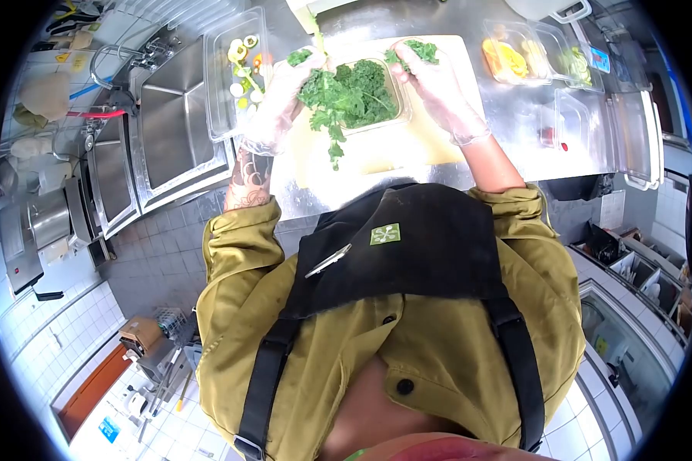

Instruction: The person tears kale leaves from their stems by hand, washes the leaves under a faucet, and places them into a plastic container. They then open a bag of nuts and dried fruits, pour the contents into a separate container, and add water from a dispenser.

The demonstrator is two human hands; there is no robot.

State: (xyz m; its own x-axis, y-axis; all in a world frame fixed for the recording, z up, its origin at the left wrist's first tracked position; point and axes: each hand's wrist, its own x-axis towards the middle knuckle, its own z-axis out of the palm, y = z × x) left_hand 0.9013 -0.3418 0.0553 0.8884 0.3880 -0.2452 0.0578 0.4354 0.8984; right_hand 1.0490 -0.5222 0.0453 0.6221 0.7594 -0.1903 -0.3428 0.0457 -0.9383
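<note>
My left hand [286,91], in a clear plastic glove, is closed on a kale leaf [332,115] whose stem points up and whose frilly end hangs over the near left side of a clear container. My right hand [437,88], gloved too, pinches a torn piece of kale [421,52] just right of that container. Chopped or torn kale [369,91] fills the clear container [400,115], which rests on a pale cutting board [430,154]. Both hands are raised over the board, one on each side of the container.
To the left, a clear tray [215,92] holds cut vegetable pieces, beside a steel sink [175,138]. At the right stand a clear tub [507,61] with orange slices, one with green pieces [577,67], and another clear container [573,127]. The steel counter's front edge meets my apron [407,238].
</note>
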